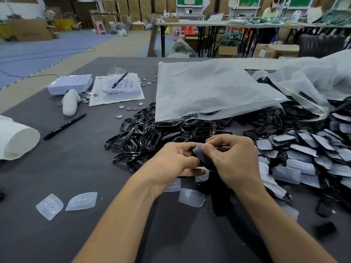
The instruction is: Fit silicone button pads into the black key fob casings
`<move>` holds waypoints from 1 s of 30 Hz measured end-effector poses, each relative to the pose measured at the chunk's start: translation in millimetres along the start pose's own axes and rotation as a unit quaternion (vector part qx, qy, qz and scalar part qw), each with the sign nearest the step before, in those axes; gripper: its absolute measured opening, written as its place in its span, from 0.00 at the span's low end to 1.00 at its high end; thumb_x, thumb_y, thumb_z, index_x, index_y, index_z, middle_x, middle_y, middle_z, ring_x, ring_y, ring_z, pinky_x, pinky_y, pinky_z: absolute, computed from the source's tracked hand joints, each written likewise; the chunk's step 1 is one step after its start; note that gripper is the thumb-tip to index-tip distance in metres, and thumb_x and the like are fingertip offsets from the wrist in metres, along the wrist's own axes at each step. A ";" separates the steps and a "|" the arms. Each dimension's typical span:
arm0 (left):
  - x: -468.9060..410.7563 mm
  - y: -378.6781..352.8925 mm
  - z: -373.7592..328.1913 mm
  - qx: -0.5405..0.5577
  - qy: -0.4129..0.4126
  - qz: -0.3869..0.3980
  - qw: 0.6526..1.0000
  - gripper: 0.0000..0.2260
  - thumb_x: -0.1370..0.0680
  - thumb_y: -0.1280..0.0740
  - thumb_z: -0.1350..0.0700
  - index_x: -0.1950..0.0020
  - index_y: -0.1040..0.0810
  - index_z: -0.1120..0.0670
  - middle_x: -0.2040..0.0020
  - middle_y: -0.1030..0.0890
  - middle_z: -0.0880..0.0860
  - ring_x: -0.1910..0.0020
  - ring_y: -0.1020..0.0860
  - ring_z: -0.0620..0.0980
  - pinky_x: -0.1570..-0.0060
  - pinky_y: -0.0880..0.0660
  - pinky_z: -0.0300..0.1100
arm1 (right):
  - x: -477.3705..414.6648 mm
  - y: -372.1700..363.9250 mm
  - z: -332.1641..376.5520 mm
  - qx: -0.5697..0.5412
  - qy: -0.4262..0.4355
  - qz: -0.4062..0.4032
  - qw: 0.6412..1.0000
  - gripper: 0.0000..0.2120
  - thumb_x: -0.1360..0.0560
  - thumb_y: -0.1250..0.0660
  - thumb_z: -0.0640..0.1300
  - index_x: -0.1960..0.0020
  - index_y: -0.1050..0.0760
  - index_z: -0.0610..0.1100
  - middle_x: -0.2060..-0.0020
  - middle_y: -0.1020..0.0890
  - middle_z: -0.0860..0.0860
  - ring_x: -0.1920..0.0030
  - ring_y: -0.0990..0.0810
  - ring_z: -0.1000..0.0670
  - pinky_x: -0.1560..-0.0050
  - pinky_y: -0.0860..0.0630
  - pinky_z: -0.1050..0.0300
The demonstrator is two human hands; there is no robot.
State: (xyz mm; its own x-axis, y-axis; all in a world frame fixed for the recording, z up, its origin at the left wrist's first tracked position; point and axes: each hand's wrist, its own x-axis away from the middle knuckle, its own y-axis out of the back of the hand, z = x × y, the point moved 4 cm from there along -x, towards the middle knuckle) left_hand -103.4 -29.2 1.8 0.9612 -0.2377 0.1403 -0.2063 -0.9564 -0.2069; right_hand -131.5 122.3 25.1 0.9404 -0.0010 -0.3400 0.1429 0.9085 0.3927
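Premises: a small-parts assembly workshop sharing space with warehouse storage. Evidence on the dark-covered work table (57, 177): bulk loose stock, namely a heap of glossy black frames (152, 133), a heap of black casings (303, 154) mixed with translucent pads (286, 172), large clear plastic bags (209, 88), scattered coin cells (131, 108) and perforated trays (70, 83). Behind it are cardboard cartons (133, 4) stacked high along the far wall, folding tables (190, 23) laden with goods, plastic stools (99, 27), interlocking foam floor mats (57, 46) and a second person (270, 10) at a far table.
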 end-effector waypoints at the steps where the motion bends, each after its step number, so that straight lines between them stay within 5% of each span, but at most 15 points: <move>1: -0.2 -0.2 0.2 0.005 -0.001 0.001 1.000 0.19 0.22 0.36 0.74 0.38 0.16 0.58 0.48 0.14 0.59 0.46 0.16 0.51 0.49 0.19 0.42 | 0.9 0.1 0.1 0.009 0.003 -0.014 1.000 0.09 0.32 0.20 0.45 0.67 0.17 0.55 0.67 0.16 0.63 0.67 0.17 0.57 0.63 0.21 0.62; 8: 0.1 -0.4 -1.4 0.045 -0.003 -0.016 0.999 0.19 0.23 0.36 0.75 0.44 0.13 0.57 0.51 0.13 0.57 0.52 0.15 0.49 0.51 0.18 0.41 | 3.7 -0.8 4.8 0.021 0.014 -0.041 0.999 0.08 0.35 0.21 0.52 0.59 0.17 0.60 0.70 0.17 0.60 0.68 0.19 0.55 0.66 0.25 0.62; 17: -0.3 -2.9 -3.6 0.070 0.002 -0.072 0.995 0.14 0.20 0.36 0.70 0.48 0.12 0.58 0.50 0.21 0.65 0.47 0.26 0.62 0.57 0.18 0.41 | 4.0 -2.7 5.7 0.016 0.000 -0.030 0.999 0.07 0.32 0.21 0.48 0.66 0.18 0.52 0.71 0.17 0.58 0.68 0.19 0.55 0.64 0.22 0.60; 22: 0.6 -2.9 -5.8 0.052 -0.007 -0.132 0.990 0.15 0.20 0.38 0.71 0.48 0.13 0.60 0.52 0.15 0.64 0.54 0.17 0.57 0.56 0.16 0.43 | 1.1 -2.9 0.2 -0.012 -0.013 -0.008 1.000 0.05 0.30 0.22 0.52 0.62 0.17 0.53 0.67 0.16 0.62 0.65 0.16 0.60 0.61 0.22 0.61; 24: 0.7 -0.8 -6.1 0.050 -0.016 -0.154 0.987 0.14 0.20 0.39 0.71 0.44 0.15 0.62 0.61 0.14 0.57 0.61 0.15 0.50 0.52 0.15 0.47 | -0.2 -3.0 -1.8 -0.037 -0.033 0.029 0.998 0.02 0.31 0.24 0.52 0.58 0.16 0.57 0.65 0.15 0.62 0.63 0.16 0.58 0.61 0.20 0.57; 26: 0.7 0.9 -5.9 0.039 -0.023 -0.165 0.985 0.13 0.19 0.39 0.70 0.43 0.16 0.61 0.66 0.15 0.53 0.64 0.15 0.48 0.50 0.15 0.48 | -0.3 -4.8 -2.8 -0.071 -0.053 0.071 0.994 0.08 0.31 0.25 0.46 0.57 0.15 0.59 0.64 0.14 0.58 0.64 0.15 0.55 0.63 0.18 0.56; 30: 2.7 3.2 -10.4 -0.008 -0.050 -0.192 0.980 0.10 0.19 0.33 0.66 0.49 0.12 0.57 0.55 0.12 0.58 0.59 0.13 0.51 0.61 0.18 0.40 | -2.6 -6.8 -4.5 -0.117 -0.070 0.099 0.986 0.14 0.29 0.26 0.33 0.59 0.14 0.54 0.65 0.13 0.52 0.66 0.15 0.52 0.66 0.21 0.62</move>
State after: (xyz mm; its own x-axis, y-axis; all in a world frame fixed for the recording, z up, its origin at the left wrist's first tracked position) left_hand -103.4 -34.6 11.6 0.9814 0.1578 0.1096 0.1725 -0.9748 -0.1415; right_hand -136.3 118.0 19.5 0.9784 0.1436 -0.1484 -0.1077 0.9681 0.2263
